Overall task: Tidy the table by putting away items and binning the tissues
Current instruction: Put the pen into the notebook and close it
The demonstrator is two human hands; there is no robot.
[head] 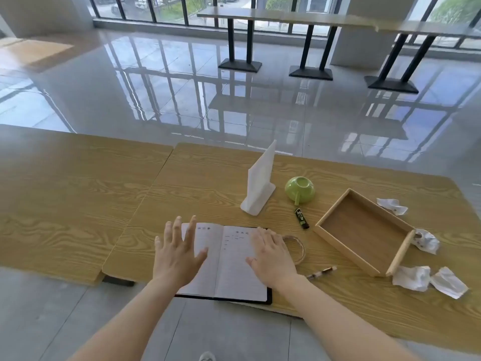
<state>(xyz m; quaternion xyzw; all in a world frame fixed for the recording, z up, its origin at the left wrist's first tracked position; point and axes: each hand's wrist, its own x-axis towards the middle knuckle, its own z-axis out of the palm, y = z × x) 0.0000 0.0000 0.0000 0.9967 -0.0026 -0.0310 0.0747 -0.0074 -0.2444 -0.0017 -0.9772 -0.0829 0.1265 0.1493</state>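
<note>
An open black-covered notebook [229, 267] lies at the table's near edge, its white pages up. My left hand [175, 252] hovers with fingers spread over the left page. My right hand [270, 256] rests palm down on the right page, holding nothing. Right of the notebook lie a roll of clear tape [299, 247], a pen [321, 272] and a small green-and-black tube [302, 218]. An empty wooden tray [338, 244] sits further right, with several crumpled tissues [411, 278] around its right side. A green cup [299, 190] lies upside down behind.
A white folded stand [260, 186] is upright behind the notebook. The wooden table [182, 183] adjoins a second one [65, 191] on the left. Glossy tiled floor and high tables with black legs [240, 43] lie beyond.
</note>
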